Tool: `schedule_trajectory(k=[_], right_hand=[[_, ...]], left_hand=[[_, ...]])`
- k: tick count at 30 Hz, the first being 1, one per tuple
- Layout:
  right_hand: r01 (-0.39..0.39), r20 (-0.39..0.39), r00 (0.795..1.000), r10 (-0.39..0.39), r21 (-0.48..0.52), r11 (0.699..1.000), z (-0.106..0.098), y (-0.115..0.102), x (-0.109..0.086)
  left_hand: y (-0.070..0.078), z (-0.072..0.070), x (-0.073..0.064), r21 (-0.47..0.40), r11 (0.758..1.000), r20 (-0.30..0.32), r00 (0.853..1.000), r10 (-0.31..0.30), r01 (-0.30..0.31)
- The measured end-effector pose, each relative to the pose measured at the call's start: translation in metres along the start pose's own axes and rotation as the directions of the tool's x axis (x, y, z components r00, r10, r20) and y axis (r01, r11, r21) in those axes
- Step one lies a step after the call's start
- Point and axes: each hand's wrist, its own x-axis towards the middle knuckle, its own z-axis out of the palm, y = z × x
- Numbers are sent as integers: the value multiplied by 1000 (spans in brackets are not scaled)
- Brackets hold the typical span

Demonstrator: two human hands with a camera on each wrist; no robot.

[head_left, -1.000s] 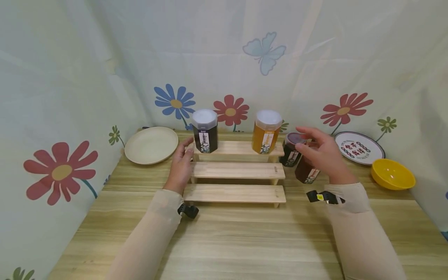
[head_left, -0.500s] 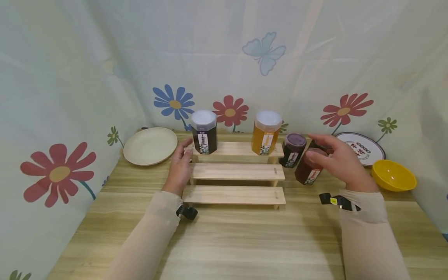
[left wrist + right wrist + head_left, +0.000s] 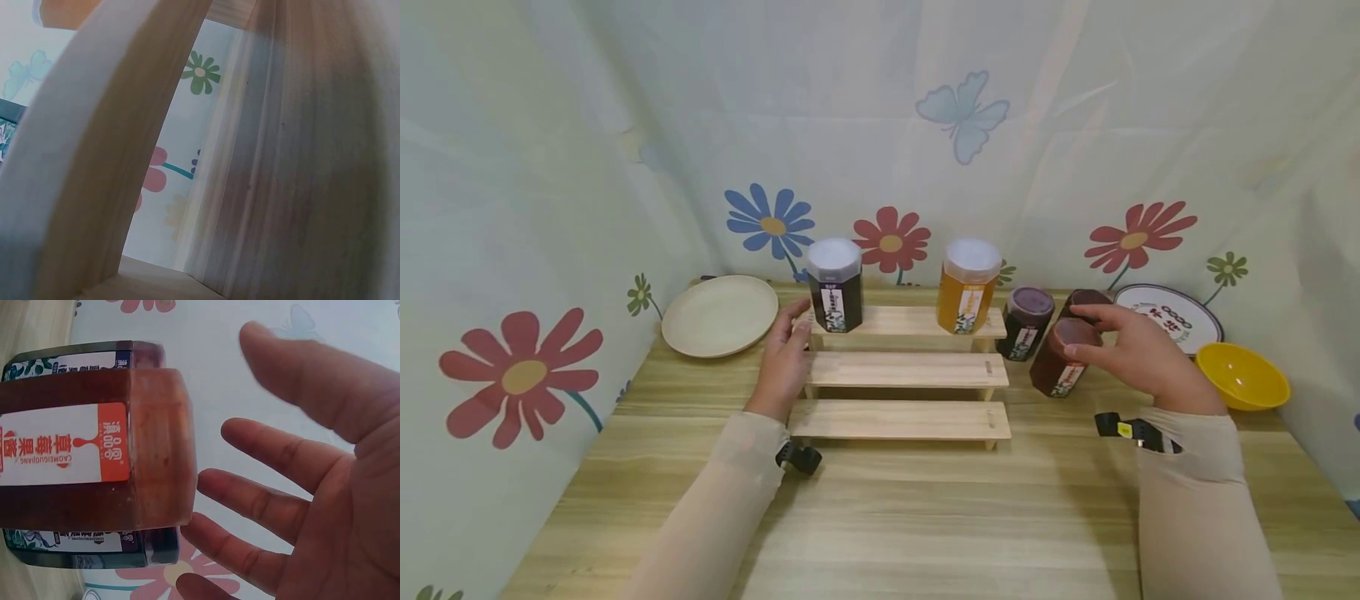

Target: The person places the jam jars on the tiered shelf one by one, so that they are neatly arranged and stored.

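In the head view my left hand (image 3: 784,362) holds the left end of the three-step wooden shelf rack (image 3: 902,369) at its top step. The left wrist view shows only planks (image 3: 312,156) up close, with the hand out of sight. My right hand (image 3: 1138,354) reaches over a red-brown jam jar (image 3: 1051,367), thumb and fingers spread around its lid. Seen from the right wrist, the fingers (image 3: 262,500) stand apart near the lid of this strawberry jam jar (image 3: 62,447). Dark jars (image 3: 1024,325) stand beside and behind it.
A dark jar (image 3: 837,292) and an orange jar (image 3: 967,292) stand on the top step. At far left lies a cream plate (image 3: 720,317). To the right are a patterned white plate (image 3: 1202,333) and a yellow bowl (image 3: 1243,375). A flowered curtain (image 3: 850,108) hangs behind.
My right hand has drawn back to the right from above the jars, uncovering the dark jar and more of the red-brown one. The left hand stays at the rack.
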Motion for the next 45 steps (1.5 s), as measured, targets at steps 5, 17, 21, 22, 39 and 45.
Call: schedule_trajectory(k=[5,17,21,22,39,45], right_hand=[[-27,10,1000,27,-7,1000,2,4,2],[-35,3,999,35,7,999,7,14,8],[-4,11,1000,4,10,1000,8,15,8],[7,12,1000,-7,9,1000,9,16,8],[37,14,999,-37,17,999,9,17,11],[19,16,1000,-19,27,999,11,18,13]], left_hand=[[1,0,-1,6,1000,6,1000,-11,11],[-1,0,0,-1,1000,14,1000,-16,16],[-3,1,1,-7,1000,14,1000,-13,13],[-3,1,1,-9,1000,13,1000,-11,11],[-2,0,2,2,1000,-6,1000,7,-7],[-2,-1,1,-4,1000,3,1000,5,-5]])
